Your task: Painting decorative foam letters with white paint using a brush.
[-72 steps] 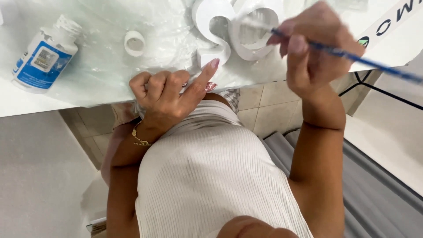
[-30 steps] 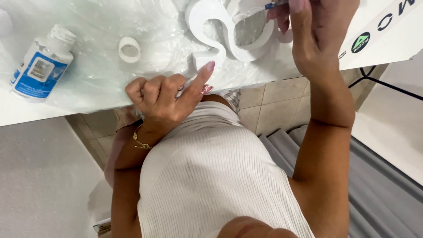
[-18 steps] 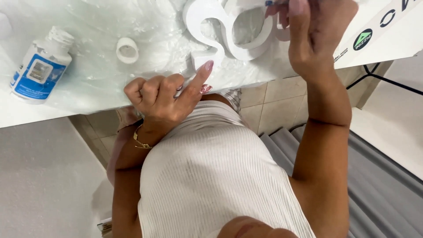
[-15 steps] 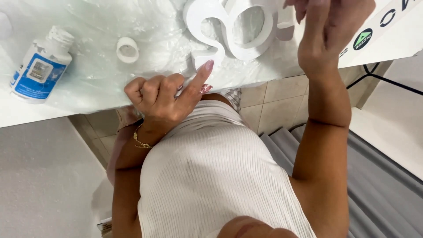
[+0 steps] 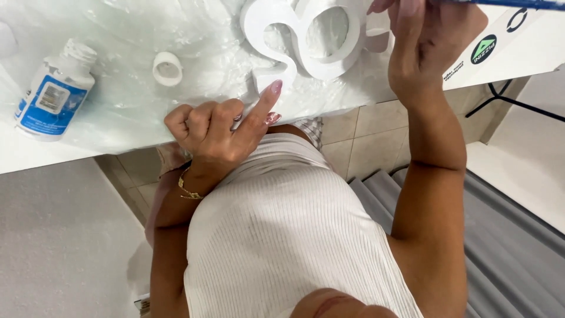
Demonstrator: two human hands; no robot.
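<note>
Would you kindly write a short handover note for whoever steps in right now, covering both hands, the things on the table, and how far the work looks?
Left hand: loosely curled at the table edge, index finger pressing the near end of the white cut-out letters to steady them.
Right hand: raised over the letters' right side, gripping a blue-handled brush; its tip is out of view.
On the plastic sheet: paint bottle lying at the left with its cap off, and the white cap beside it.
Done: bottle opened, letters look white all over.
Left: cannot tell which parts are unpainted; check before continuing.
</note>
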